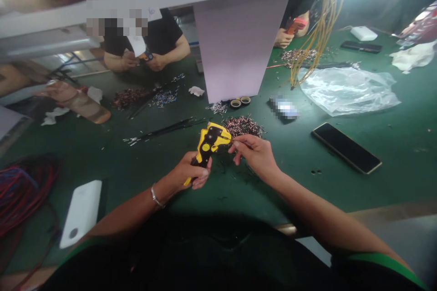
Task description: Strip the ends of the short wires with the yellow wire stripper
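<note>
My left hand (pixel 194 170) is closed around the handles of a yellow and black wire stripper (pixel 206 144), its head tilted up and to the right. At the tool's jaws, the thumb and forefinger of my right hand (pixel 254 151) pinch a short thin wire (pixel 232 140), mostly hidden by the fingertips. Just behind the right hand lies a pile of short black wires with copper-coloured ends (pixel 243 126). Longer black wires (pixel 164 130) stretch across the table to the left of the tool.
On the green table (pixel 341 200) lie a black phone (pixel 347 148), a clear plastic bag (pixel 348 91), tape rolls (pixel 235 104), a white flat device (pixel 81 213) and red-blue cable coils (pixel 25 195). Yellow wires (pixel 319 32) hang beside a pale panel (pixel 239 45). Two co-workers hold tools opposite.
</note>
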Motion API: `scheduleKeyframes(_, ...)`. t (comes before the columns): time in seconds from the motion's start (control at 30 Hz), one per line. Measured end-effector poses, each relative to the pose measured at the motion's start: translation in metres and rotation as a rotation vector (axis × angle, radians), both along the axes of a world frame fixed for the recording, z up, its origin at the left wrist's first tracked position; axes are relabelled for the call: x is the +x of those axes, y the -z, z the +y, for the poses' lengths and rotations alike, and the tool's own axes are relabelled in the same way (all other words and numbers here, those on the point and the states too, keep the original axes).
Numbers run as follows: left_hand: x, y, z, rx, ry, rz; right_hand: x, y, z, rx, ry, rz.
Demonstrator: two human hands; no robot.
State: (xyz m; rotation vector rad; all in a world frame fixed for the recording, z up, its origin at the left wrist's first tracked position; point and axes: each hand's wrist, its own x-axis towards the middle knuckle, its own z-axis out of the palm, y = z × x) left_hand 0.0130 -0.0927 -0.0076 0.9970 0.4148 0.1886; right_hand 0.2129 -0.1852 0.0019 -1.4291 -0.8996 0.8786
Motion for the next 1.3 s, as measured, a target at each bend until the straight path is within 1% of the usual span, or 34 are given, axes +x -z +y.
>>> scheduleKeyframes(0.1,0.000,0.000,0.002,-0.004,0.014,-0.002,-0.001,0.000,0.001,-0.010,-0.007,0.018)
scheduleKeyframes(0.23,0.001,-0.003,0.005,0.009,0.023,-0.030,0.000,0.000,0.000,-0.007,-0.017,0.018)
scheduleKeyframes(0.33,0.001,-0.006,0.007,-0.015,0.066,-0.069,0.002,0.001,0.000,-0.002,0.029,-0.023)
scheduleKeyframes(0.4,0.000,-0.007,0.010,-0.020,0.066,-0.091,0.004,0.004,0.000,-0.002,0.065,-0.057)
scheduleKeyframes(0.47,-0.001,-0.007,0.013,-0.002,0.026,-0.109,0.006,0.007,0.000,-0.007,0.077,-0.106)
scheduleKeyframes(0.57,-0.001,-0.006,0.019,0.059,-0.081,-0.137,0.006,0.012,-0.002,-0.004,0.071,-0.244)
scheduleKeyframes(0.63,0.000,-0.004,0.021,0.125,-0.177,-0.135,0.003,0.015,-0.004,0.033,0.050,-0.373)
scheduleKeyframes(0.7,0.002,-0.001,0.022,0.182,-0.254,-0.114,-0.002,0.018,-0.007,0.107,0.014,-0.508)
scheduleKeyframes(0.8,0.004,0.006,0.020,0.226,-0.309,-0.083,-0.010,0.021,-0.010,0.230,-0.036,-0.670)
scheduleKeyframes(0.9,0.004,0.012,0.016,0.253,-0.323,-0.056,-0.016,0.025,-0.012,0.295,-0.066,-0.750)
scheduleKeyframes(1.03,0.005,0.015,0.011,0.246,-0.286,-0.064,-0.020,0.029,-0.013,0.318,-0.100,-0.771)
scheduleKeyframes(1.2,0.006,0.015,0.010,0.235,-0.298,-0.082,-0.022,0.032,-0.012,0.326,-0.142,-0.728)
scheduleKeyframes(1.3,0.005,0.015,0.010,0.242,-0.298,-0.068,-0.023,0.033,-0.012,0.288,-0.150,-0.689)
